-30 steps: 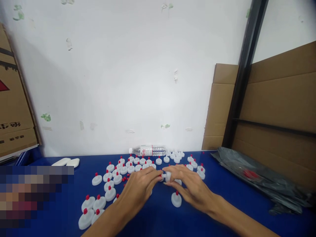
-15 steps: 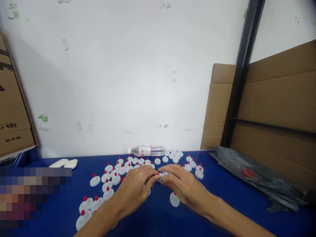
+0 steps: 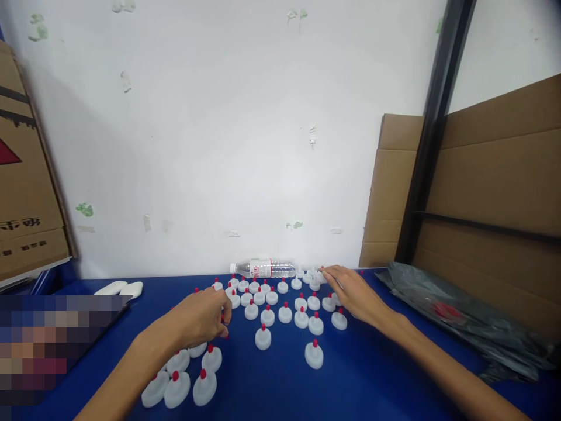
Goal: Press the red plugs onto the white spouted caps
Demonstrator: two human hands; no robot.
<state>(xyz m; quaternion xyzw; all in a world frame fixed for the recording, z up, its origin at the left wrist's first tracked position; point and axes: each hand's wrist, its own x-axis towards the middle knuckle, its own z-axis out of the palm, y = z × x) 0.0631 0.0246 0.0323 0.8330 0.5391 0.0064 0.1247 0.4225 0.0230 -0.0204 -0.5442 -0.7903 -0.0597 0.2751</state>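
Several white round caps with red tips (image 3: 284,314) are spread over the blue table (image 3: 372,374). My left hand (image 3: 199,318) hovers over the left group of caps, fingers curled down with their tips near small red pieces; what they pinch, if anything, is hidden. My right hand (image 3: 350,292) reaches to the far right of the caps, fingers stretched toward plain white caps (image 3: 312,275) near the wall. One cap (image 3: 314,354) stands alone at the front.
A clear water bottle (image 3: 263,268) lies against the white wall. Two white oval pieces (image 3: 118,288) lie at the far left. Black plastic bags (image 3: 456,316) and cardboard (image 3: 491,175) fill the right side. A cardboard box (image 3: 21,175) stands left.
Both hands were together at the middle, fingers on one cap. They have parted: the left went left and nearer, the right went far right toward the wall.
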